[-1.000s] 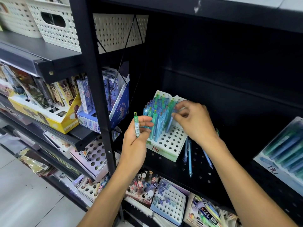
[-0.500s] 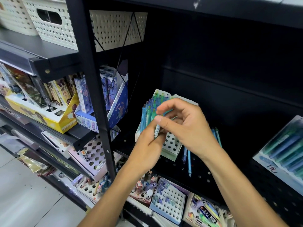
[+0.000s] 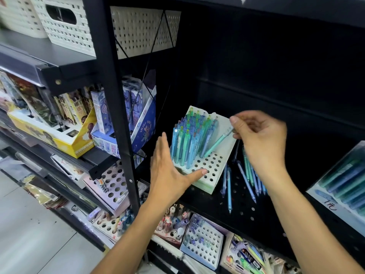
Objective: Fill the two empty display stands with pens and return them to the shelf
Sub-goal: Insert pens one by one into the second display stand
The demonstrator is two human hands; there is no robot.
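A white display stand (image 3: 212, 168) with rows of round holes sits tilted on the black perforated shelf (image 3: 243, 210). Its back rows hold several blue and green pens (image 3: 187, 139); the front rows are bare. My right hand (image 3: 260, 143) pinches the top of a light green pen (image 3: 216, 144), whose tip rests at a hole in the stand. My left hand (image 3: 169, 173) is open, fingers spread, thumb resting on the stand's front left corner. Several loose blue pens (image 3: 246, 178) lie on the shelf right of the stand.
A black upright post (image 3: 116, 119) stands just left of my left hand. A second stand full of pens (image 3: 343, 186) sits at the far right. Boxed stationery fills the left shelves, and perforated stands with small items (image 3: 201, 242) sit on the shelf below.
The green pen passed from my left hand to my right hand, which carried it right and set its tip into the stand. My left hand opened and dropped to the stand's front corner.
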